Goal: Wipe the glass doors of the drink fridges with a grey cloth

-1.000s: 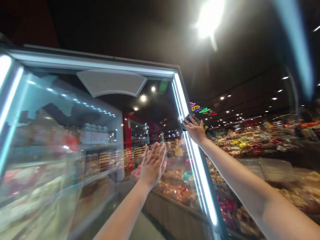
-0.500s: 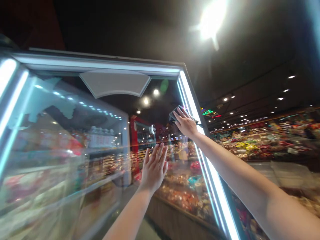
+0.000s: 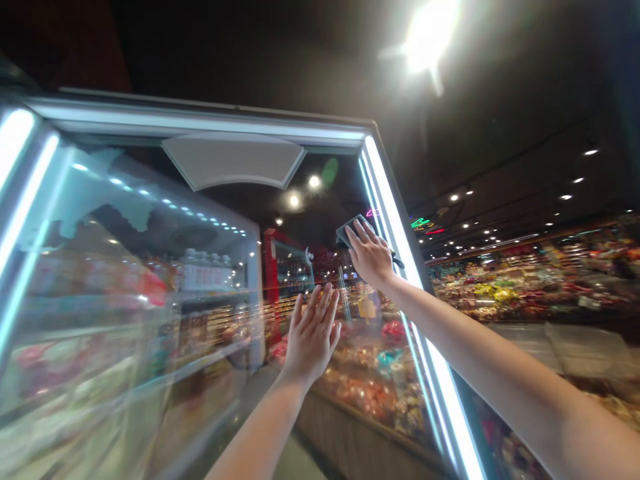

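Observation:
My right hand (image 3: 370, 253) presses a dark cloth (image 3: 344, 235) flat on the glass door (image 3: 320, 200), close to its lit right edge. The cloth shows beyond my fingertips, and a dark corner of it pokes out beside the wrist. Lower and to the left, my left hand (image 3: 311, 333) is raised with its fingers stretched out; it holds nothing. Its palm faces the glass, though I cannot tell whether it touches.
Bright light strips (image 3: 395, 213) run along the door frame. A pale curved panel (image 3: 235, 160) sits at the top of the glass. Bottles (image 3: 205, 270) show in or behind the glass. To the right stand displays of colourful packed goods (image 3: 505, 293).
My right hand and the cloth have shifted slightly down against the door frame. My left hand stays stretched out in nearly the same place. The view has moved a little.

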Demonstrator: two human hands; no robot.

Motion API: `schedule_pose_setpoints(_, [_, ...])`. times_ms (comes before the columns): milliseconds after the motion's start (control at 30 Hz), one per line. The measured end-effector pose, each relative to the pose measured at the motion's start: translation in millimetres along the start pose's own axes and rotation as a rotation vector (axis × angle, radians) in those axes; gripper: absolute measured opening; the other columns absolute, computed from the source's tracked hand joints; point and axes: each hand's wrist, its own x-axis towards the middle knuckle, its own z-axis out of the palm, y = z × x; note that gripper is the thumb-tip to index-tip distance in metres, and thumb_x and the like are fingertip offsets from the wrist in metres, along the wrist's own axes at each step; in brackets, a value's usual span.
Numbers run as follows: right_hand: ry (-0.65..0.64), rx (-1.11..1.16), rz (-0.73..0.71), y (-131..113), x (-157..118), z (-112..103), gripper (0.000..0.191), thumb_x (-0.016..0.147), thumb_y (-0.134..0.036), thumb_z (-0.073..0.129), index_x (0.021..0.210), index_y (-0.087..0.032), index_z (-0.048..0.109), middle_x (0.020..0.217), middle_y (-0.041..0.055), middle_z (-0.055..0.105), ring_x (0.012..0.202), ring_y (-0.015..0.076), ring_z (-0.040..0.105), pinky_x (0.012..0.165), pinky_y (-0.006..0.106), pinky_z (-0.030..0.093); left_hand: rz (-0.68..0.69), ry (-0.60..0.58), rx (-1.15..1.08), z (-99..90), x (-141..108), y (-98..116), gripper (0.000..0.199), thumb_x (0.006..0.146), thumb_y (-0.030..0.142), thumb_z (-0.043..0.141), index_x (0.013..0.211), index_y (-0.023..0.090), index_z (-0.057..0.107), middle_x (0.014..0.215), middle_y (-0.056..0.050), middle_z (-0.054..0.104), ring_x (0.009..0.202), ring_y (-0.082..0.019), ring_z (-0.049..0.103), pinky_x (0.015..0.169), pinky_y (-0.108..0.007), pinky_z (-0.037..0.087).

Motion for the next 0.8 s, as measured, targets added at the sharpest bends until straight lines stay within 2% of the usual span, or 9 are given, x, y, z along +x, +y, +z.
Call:
schedule_pose_setpoints(100, [0.027, -0.007, 0.143, 12, -5, -4, 0.055, 0.098, -0.017, 0.043, 0.153, -0.024, 0.047, 0.164, 0.0074, 0.04, 0.152, 0.0277, 0.035, 0.118, 0.051, 0.042, 0.001, -0.007, 0.003, -1.0, 0, 1, 0.073, 0.103, 0.031, 0.043, 0.166, 0.024, 0.006, 0.166, -0.004, 0.032, 0.156, -0.024, 0.027, 0.131, -0.049, 0.014])
schedule_pose_setpoints(233, [0.061, 0.027, 0.39, 12, 37, -1, 0.057, 0.098, -0.018, 0.044, 0.155, -0.018, 0.044, 0.165, 0.0107, 0.037, 0.154, 0.0307, 0.032, 0.119, 0.053, 0.04, 0.003, -0.021, 0.011, 0.4, 0, 1, 0.072, 0.104, 0.034, 0.042, 0.166, 0.022, 0.006, 0.167, -0.003, 0.031, 0.156, -0.024, 0.027, 0.132, -0.048, 0.007])
schedule_pose_setpoints(333, [0.033, 0.05, 0.228, -10, 44, 5, 0.058, 0.099, -0.029, 0.049, 0.156, -0.019, 0.043, 0.167, 0.0083, 0.034, 0.156, 0.031, 0.026, 0.121, 0.053, 0.037, 0.002, -0.028, 0.007, 2.4, -1, 2, 0.074, 0.104, 0.037, 0.045, 0.166, 0.021, 0.007, 0.167, -0.003, 0.03, 0.156, -0.024, 0.026, 0.132, -0.047, 0.002])
schedule_pose_setpoints(433, [-0.003, 0.083, -0.074, -22, 15, 7, 0.051, 0.103, -0.034, 0.044, 0.154, -0.027, 0.047, 0.166, 0.0017, 0.038, 0.155, 0.025, 0.029, 0.123, 0.048, 0.034, -0.005, -0.041, -0.004, 3.1, -2, 2, 0.075, 0.104, 0.036, 0.045, 0.166, 0.022, 0.007, 0.168, -0.003, 0.029, 0.157, -0.023, 0.025, 0.132, -0.048, 0.003])
schedule_pose_setpoints(500, [0.013, 0.099, -0.158, -15, -4, 8, 0.047, 0.104, -0.032, 0.041, 0.15, -0.032, 0.051, 0.164, -0.0009, 0.042, 0.153, 0.0223, 0.033, 0.123, 0.047, 0.034, -0.01, -0.054, -0.008, 2.6, -3, 3, 0.074, 0.104, 0.035, 0.044, 0.166, 0.022, 0.006, 0.168, -0.003, 0.029, 0.157, -0.023, 0.024, 0.132, -0.048, 0.005])
schedule_pose_setpoints(600, [0.143, 0.117, 0.056, 5, -4, 12, 0.043, 0.102, -0.026, 0.044, 0.141, -0.028, 0.062, 0.158, 0.0052, 0.049, 0.147, 0.0276, 0.042, 0.119, 0.051, 0.04, -0.011, -0.08, -0.003, 1.2, -4, 3, 0.075, 0.104, 0.037, 0.042, 0.166, 0.023, 0.002, 0.169, -0.003, 0.027, 0.158, -0.024, 0.022, 0.132, -0.05, 0.008])
schedule_pose_setpoints(700, [0.25, 0.149, 0.294, 2, 25, 20, 0.041, 0.098, -0.023, 0.048, 0.134, -0.026, 0.068, 0.151, 0.0098, 0.055, 0.14, 0.0322, 0.048, 0.114, 0.056, 0.044, -0.014, -0.106, 0.015, 0.5, -4, 4, 0.076, 0.104, 0.038, 0.041, 0.165, 0.022, 0.0, 0.169, -0.003, 0.023, 0.159, -0.024, 0.019, 0.132, -0.05, 0.009])
schedule_pose_setpoints(733, [0.246, 0.16, 0.28, -6, 33, 22, 0.042, 0.098, -0.023, 0.048, 0.135, -0.026, 0.067, 0.15, 0.0092, 0.056, 0.14, 0.0321, 0.048, 0.114, 0.056, 0.045, -0.016, -0.114, 0.021, 0.3, -4, 4, 0.075, 0.104, 0.038, 0.041, 0.165, 0.022, 0.0, 0.17, -0.004, 0.023, 0.159, -0.024, 0.018, 0.132, -0.05, 0.009])
schedule_pose_setpoints(800, [0.177, 0.181, 0.103, -25, 39, 22, 0.044, 0.1, -0.025, 0.046, 0.139, -0.028, 0.064, 0.151, 0.0065, 0.056, 0.145, 0.0296, 0.044, 0.117, 0.054, 0.043, -0.012, -0.129, 0.023, -1.0, -3, 4, 0.074, 0.104, 0.038, 0.041, 0.166, 0.021, 0.002, 0.17, -0.004, 0.023, 0.159, -0.023, 0.017, 0.132, -0.051, 0.01])
